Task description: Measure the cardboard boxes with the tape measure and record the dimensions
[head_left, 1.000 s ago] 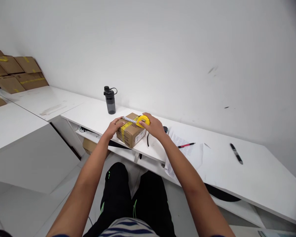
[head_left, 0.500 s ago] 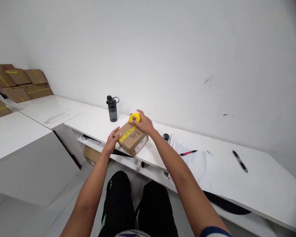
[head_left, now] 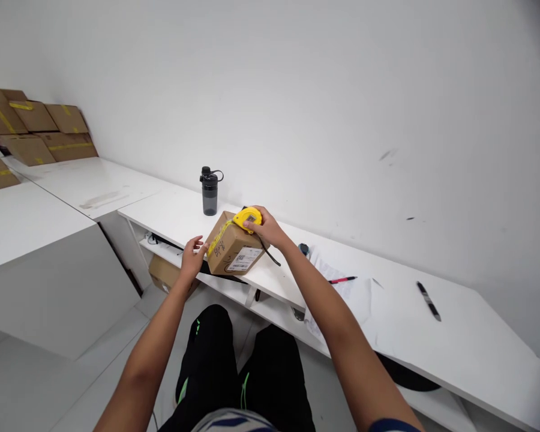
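My right hand (head_left: 269,228) is closed around a yellow tape measure (head_left: 248,219), which it holds at the far upper edge of a small cardboard box (head_left: 234,243). From the tape measure a black strap (head_left: 270,253) hangs over the box's right side. The box sits tilted at the table's front edge, showing me yellow tape, black handwriting and a white label (head_left: 244,258). My left hand (head_left: 192,257) is at the box's left side with its fingers apart, the thumb by the taped edge; whether it bears any weight is unclear.
A dark water bottle (head_left: 210,195) stands behind the box on the white table (head_left: 171,204). To the right lie papers (head_left: 351,303), a red pen (head_left: 343,279), a black marker (head_left: 428,301) and a small blue-black device (head_left: 303,248). Several taped boxes (head_left: 67,146) are stacked at far left.
The box has turned and tipped, bringing its label more into view. My left hand has loosened from the box's top to its side. The tape measure has turned, and its strap now shows.
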